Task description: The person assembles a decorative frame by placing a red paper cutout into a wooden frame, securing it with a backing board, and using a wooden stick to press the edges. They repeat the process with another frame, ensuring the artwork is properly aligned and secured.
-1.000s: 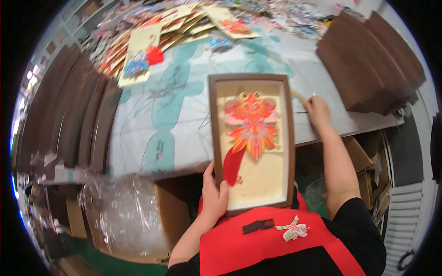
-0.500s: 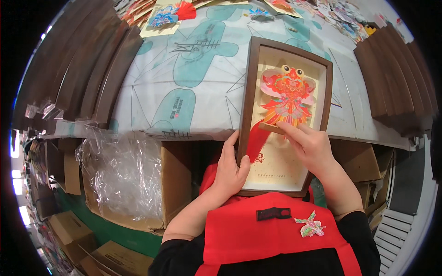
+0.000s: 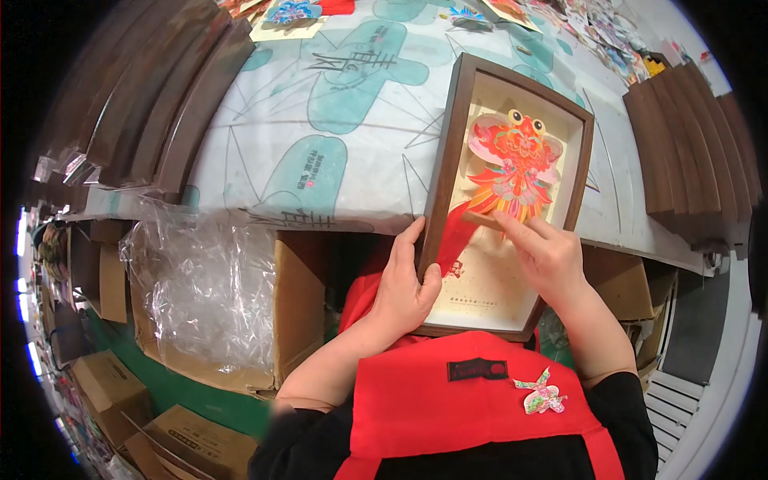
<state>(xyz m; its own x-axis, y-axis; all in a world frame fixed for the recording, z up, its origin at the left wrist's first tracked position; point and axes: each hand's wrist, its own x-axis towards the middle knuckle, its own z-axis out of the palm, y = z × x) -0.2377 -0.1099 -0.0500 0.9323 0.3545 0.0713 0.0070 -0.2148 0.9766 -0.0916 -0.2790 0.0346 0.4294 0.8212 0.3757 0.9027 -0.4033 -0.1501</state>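
A brown-rimmed shadow-box frame [image 3: 450,144] leans tilted between the table's front edge and my red apron [image 3: 448,408]. Mounted on its cream backing is a red and orange paper goldfish [image 3: 520,144] with bulging eyes and a red trailing tail. My left hand [image 3: 404,280] grips the frame's lower left side, thumb toward the front and fingers along the outer edge. Inside the frame, my right hand [image 3: 548,260] pinches a small flat brown strip [image 3: 480,218] and holds it at the goldfish's tail fins. The fingers partly hide the strip.
Stacks of dark brown frames stand at the left [image 3: 184,112] and right [image 3: 688,144] of the cloth-covered table [image 3: 264,104]. Colourful paper cutouts [image 3: 588,40] lie at the back. Below the edge, an open cardboard box [image 3: 300,304] holds clear plastic wrapping [image 3: 208,296].
The frame and both hands appear slightly farther right, as the whole view has shifted. My right hand keeps the strip near the tail fins, and the left keeps its grip.
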